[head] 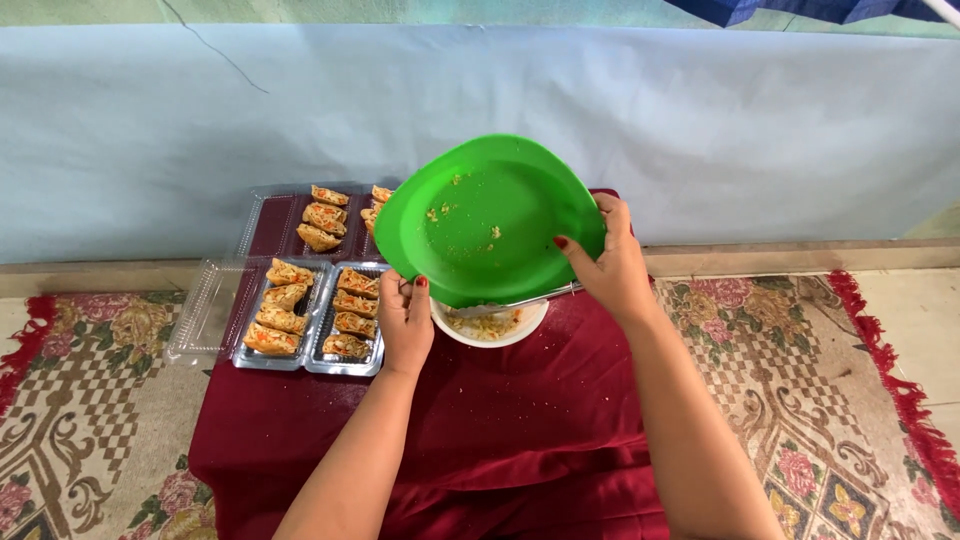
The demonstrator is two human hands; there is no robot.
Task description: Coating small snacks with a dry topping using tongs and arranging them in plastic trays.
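Both of my hands hold a green plastic plate (487, 215) tilted up on edge, its face toward me with a few food crumbs on it. My left hand (406, 320) grips the plate's lower left rim. The right rim is gripped by my right hand (608, 262). Right under the plate stands a white bowl (492, 325) with some chopped filling in it, partly hidden by the plate. A metal utensil (520, 301) lies across the bowl.
Clear plastic trays (310, 320) with several filled sandwich pieces sit at the left, one more tray (300, 215) behind. All rests on a dark red cloth (500, 420) over a low table. A patterned rug (80, 400) covers the floor; a pale blue wall (700, 120) runs behind.
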